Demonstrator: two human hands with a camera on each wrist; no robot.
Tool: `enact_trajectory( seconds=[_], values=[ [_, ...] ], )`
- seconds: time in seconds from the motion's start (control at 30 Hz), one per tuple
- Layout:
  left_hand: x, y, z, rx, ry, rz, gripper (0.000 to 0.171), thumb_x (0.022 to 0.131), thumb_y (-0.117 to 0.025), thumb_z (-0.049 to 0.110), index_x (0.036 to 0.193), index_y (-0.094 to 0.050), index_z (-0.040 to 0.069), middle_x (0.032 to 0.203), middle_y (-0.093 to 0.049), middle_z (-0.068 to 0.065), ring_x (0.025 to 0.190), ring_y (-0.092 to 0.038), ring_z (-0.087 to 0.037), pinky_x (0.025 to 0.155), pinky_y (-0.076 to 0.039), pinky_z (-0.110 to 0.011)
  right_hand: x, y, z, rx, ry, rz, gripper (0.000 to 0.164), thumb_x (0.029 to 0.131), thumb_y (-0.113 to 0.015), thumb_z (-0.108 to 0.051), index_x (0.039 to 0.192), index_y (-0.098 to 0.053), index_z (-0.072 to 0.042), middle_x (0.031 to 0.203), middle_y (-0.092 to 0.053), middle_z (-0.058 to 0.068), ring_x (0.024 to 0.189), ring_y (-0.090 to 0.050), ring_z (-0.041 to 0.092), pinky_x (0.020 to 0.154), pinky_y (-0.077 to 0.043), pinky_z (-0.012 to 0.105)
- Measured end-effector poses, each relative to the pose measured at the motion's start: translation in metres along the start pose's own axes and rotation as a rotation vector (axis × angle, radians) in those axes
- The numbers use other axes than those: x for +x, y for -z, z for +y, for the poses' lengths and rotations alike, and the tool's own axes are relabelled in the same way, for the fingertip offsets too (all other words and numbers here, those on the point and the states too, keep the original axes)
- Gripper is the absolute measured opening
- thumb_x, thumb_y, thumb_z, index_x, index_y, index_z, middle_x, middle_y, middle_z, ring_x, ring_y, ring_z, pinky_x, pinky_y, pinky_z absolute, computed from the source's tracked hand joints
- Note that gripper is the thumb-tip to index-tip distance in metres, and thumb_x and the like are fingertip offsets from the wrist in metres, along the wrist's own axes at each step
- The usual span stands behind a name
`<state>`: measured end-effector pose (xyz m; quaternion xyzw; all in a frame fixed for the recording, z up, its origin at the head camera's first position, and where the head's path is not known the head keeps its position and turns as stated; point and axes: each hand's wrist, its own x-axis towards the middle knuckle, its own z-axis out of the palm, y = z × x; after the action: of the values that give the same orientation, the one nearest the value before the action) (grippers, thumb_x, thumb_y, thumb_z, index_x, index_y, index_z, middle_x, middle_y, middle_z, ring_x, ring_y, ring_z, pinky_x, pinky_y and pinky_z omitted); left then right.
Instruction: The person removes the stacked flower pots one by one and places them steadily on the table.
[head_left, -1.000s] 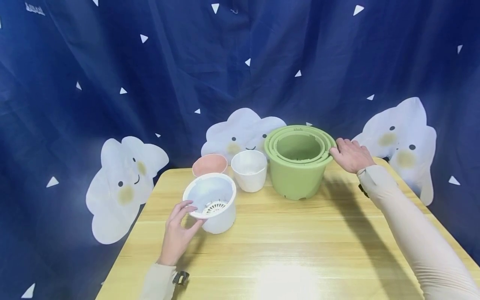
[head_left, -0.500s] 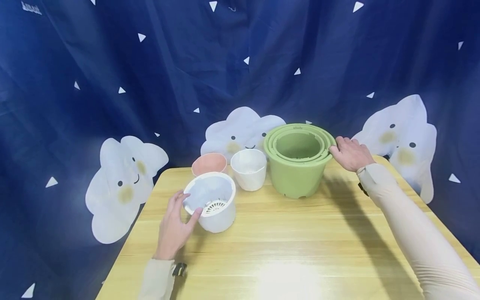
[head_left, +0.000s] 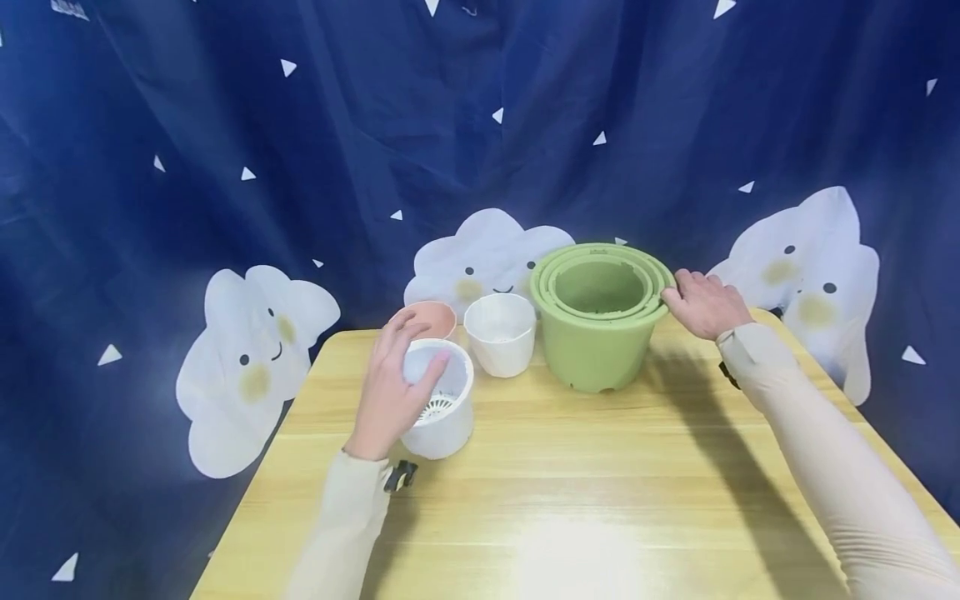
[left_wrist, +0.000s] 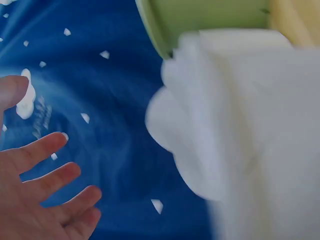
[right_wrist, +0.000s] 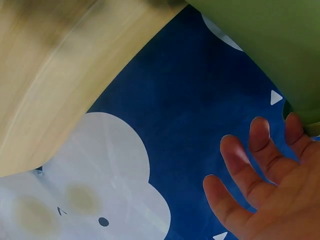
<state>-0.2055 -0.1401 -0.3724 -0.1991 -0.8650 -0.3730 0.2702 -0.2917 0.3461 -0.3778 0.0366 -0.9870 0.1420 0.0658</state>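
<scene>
My left hand (head_left: 388, 396) hovers over the left side of a white flowerpot (head_left: 450, 433) with a slotted base. Its fingers (left_wrist: 52, 177) are spread and hold nothing in the left wrist view. Behind that pot stands a pink pot (head_left: 435, 317), partly covered by the hand and the white pot. My right hand (head_left: 707, 307) touches the right rim of the large green flowerpot (head_left: 596, 358), which has smaller green pots nested in it. In the right wrist view the fingers (right_wrist: 235, 155) extend loosely; the thumb is hidden there.
A second white pot (head_left: 501, 346) stands between the pink pot and the green stack. All stand toward the back of a wooden table (head_left: 570, 467). A dark blue curtain (head_left: 360, 117) with clouds hangs behind the table.
My left hand has left the front white pot's rim and moved up and to the right, over it. The right hand stays at the green rim. The pots stay in place.
</scene>
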Motion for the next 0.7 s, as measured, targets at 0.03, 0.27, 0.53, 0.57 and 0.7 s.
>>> enact_trajectory(
  seconds=[0.03, 0.27, 0.53, 0.57, 0.7],
  values=[
    [0.006, -0.002, 0.007, -0.013, -0.02, -0.009, 0.043, 0.095, -0.071, 0.037, 0.13, -0.066, 0.014, 0.153, -0.052, -0.005, 0.146, -0.042, -0.03, 0.121, -0.034, -0.056, 0.0, 0.0, 0.0, 0.001, 0.0, 0.0, 0.051, 0.1, -0.026, -0.042, 0.119, -0.049, 0.0, 0.125, -0.057, 0.028, 0.114, -0.05, 0.054, 0.082, -0.041, 0.068],
    [0.038, -0.024, 0.049, -0.003, -0.093, -0.116, 0.048, 0.098, -0.066, 0.046, 0.134, -0.063, 0.014, 0.149, -0.054, -0.003, 0.14, -0.049, -0.026, 0.119, -0.039, -0.047, 0.0, -0.003, 0.0, 0.0, 0.0, -0.012, 0.052, 0.1, -0.025, -0.043, 0.119, -0.048, -0.001, 0.125, -0.056, 0.028, 0.114, -0.049, 0.054, 0.082, -0.042, 0.068],
    [0.062, -0.052, 0.072, 0.073, -0.135, -0.308, 0.053, 0.101, -0.058, 0.055, 0.136, -0.061, 0.015, 0.141, -0.062, -0.001, 0.133, -0.059, -0.021, 0.114, -0.048, -0.041, 0.0, -0.001, 0.001, -0.006, 0.012, -0.01, 0.05, 0.1, -0.026, -0.042, 0.116, -0.048, 0.0, 0.123, -0.056, 0.028, 0.111, -0.05, 0.053, 0.079, -0.043, 0.067],
    [0.064, -0.055, 0.074, 0.095, -0.14, -0.336, 0.054, 0.101, -0.057, 0.055, 0.137, -0.061, 0.015, 0.141, -0.063, -0.001, 0.132, -0.06, -0.021, 0.112, -0.049, -0.041, 0.0, -0.001, 0.001, -0.007, 0.013, -0.006, 0.05, 0.1, -0.026, -0.042, 0.116, -0.048, 0.0, 0.123, -0.056, 0.028, 0.111, -0.05, 0.053, 0.079, -0.043, 0.067],
    [0.074, -0.07, 0.08, 0.17, -0.171, -0.427, 0.057, 0.101, -0.055, 0.057, 0.138, -0.061, 0.014, 0.141, -0.063, -0.003, 0.128, -0.063, -0.022, 0.109, -0.052, -0.042, 0.0, 0.0, -0.001, -0.014, 0.013, 0.003, 0.049, 0.099, -0.027, -0.042, 0.115, -0.049, -0.001, 0.122, -0.057, 0.028, 0.111, -0.05, 0.053, 0.081, -0.043, 0.068]
  ],
)
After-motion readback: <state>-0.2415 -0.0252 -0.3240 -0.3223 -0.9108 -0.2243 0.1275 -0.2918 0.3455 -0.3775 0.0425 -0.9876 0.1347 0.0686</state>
